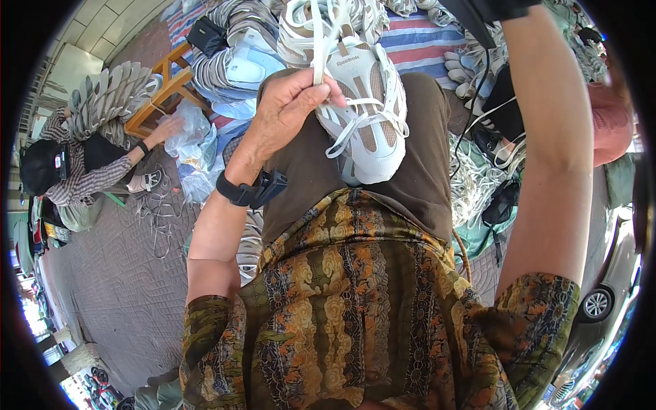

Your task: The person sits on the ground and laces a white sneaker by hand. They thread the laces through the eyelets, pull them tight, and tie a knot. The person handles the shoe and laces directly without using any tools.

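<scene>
A white and tan sneaker [383, 147] lies across my lap with its toe toward me. White shoelace [365, 102] is threaded over its front part and hangs in loose loops. My left hand [290, 106] is at the shoe's left side, thumb and fingers pinched on a flat white lace that runs up past the tongue. A black band with a small device circles my left wrist. My right forearm [550, 89] reaches up to the top edge, with a black device [495, 10] at the wrist. The right hand itself does not show.
More sneakers [301, 31] lie just beyond my knees on a striped sheet [420, 48]. At left, a person's hand [169, 126] is by a clear plastic bag [191, 133] and a wooden stool [160, 85]. White laces [471, 181] are heaped at right, near another person.
</scene>
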Demonstrator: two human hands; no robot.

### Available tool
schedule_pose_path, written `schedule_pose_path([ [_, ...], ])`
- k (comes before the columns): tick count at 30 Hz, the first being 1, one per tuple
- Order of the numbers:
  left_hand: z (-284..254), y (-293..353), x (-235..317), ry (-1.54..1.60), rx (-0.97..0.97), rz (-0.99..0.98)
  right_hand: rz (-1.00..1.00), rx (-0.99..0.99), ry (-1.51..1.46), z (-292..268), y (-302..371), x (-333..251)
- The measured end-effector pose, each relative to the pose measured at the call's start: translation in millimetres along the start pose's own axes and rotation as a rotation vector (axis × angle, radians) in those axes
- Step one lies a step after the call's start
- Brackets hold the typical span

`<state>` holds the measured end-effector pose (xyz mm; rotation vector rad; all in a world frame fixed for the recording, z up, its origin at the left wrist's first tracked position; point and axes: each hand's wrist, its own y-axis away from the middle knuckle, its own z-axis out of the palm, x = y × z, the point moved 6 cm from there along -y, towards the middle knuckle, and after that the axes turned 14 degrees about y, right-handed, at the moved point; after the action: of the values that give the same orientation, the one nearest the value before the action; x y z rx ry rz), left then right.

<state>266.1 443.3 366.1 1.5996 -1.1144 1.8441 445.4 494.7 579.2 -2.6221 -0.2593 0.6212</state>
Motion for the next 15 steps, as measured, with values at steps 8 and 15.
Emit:
schedule_pose_path([
  [8,-27.5,-31.7,-39.9,0.406,0.264,-0.006,-0.431,-0.085,0.189,81.6,150.5,60.9],
  [15,-7.3,-46.2,-39.4,0.514,0.306,0.059,-0.055,-0.040,0.184,116.4,242.3,40.2],
])
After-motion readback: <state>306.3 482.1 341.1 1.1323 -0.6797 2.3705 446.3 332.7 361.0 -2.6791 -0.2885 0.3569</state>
